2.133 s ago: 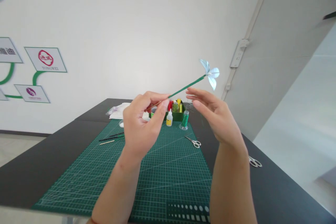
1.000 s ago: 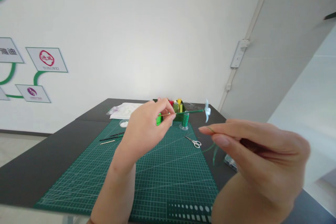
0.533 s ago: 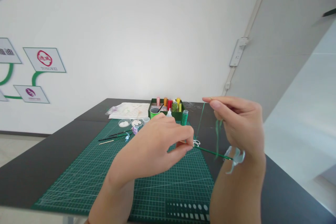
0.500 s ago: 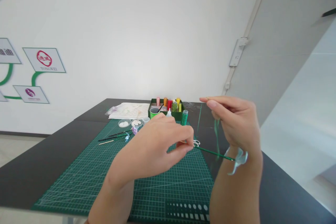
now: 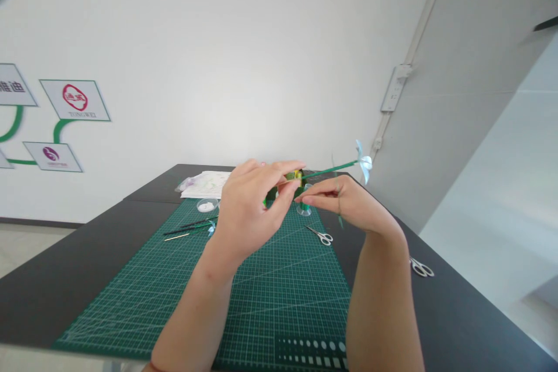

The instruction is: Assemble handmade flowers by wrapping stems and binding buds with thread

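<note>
My left hand (image 5: 255, 206) is raised above the cutting mat, thumb and fingers pinched on a thin stem wrapped in green (image 5: 330, 170). The stem slants up to the right and ends in a pale blue flower (image 5: 364, 163) with narrow petals. Just below the stem is my right hand (image 5: 355, 203), its fingers pressed together and pointing left. A strand of green thread (image 5: 340, 220) runs over these fingers and hangs down beneath them. Where the thread meets the stem is too small to make out.
White-handled scissors (image 5: 323, 238) lie on the green cutting mat (image 5: 261, 302), and a second pair (image 5: 421, 268) is on the dark table at right. A green thread spool (image 5: 304, 207) stands behind my hands. Dark rods (image 5: 187, 226), a small dish (image 5: 206, 205) and white paper (image 5: 204, 184) are further left.
The flower end of the stem has swung from low right to up right. My left hand has risen; my right hand has moved left and turned, fingertips now under the stem.
</note>
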`<state>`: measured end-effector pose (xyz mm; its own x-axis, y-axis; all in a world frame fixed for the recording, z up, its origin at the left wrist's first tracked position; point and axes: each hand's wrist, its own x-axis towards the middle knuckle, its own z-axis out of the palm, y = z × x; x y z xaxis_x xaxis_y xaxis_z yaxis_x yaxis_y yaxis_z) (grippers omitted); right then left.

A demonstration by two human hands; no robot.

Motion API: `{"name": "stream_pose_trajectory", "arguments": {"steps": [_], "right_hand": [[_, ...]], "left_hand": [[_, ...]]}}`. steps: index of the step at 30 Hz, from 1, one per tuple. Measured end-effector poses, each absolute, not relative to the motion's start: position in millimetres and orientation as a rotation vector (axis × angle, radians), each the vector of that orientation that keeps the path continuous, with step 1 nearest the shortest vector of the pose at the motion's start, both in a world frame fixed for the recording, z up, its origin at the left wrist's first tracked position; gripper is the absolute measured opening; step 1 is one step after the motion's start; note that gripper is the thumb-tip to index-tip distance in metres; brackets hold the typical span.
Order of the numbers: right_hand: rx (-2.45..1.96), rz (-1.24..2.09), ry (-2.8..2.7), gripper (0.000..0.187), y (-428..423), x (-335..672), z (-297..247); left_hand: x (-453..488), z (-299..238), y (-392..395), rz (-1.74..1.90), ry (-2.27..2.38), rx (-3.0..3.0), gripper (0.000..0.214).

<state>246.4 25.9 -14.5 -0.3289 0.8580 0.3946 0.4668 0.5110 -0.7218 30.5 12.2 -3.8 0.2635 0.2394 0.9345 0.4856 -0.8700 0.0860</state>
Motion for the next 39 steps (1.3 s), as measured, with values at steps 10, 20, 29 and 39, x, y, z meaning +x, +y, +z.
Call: {"name": "stream_pose_trajectory", "arguments": {"steps": [10,20,29,39], "right_hand": [[-0.713,0.855,-1.634,0.032,44,267,-29],[-1.481,0.589,-1.364,0.048,88,295,-54],[-1.067,0.414,-1.484,0.041,40,233,-17],[-0.735,0.717,-1.417,0.041,-7,177,-6]], "left_hand": [[31,-9,22,-2.003,-0.806,-2.083,0.014],[16,-7,22,-2.105,-1.025,-2.03,0.018],[30,-8,22,-1.983,-1.007,-2.284,0.016],[37,-7,14,-1.883,-0.933,-2.318,0.015]]}}
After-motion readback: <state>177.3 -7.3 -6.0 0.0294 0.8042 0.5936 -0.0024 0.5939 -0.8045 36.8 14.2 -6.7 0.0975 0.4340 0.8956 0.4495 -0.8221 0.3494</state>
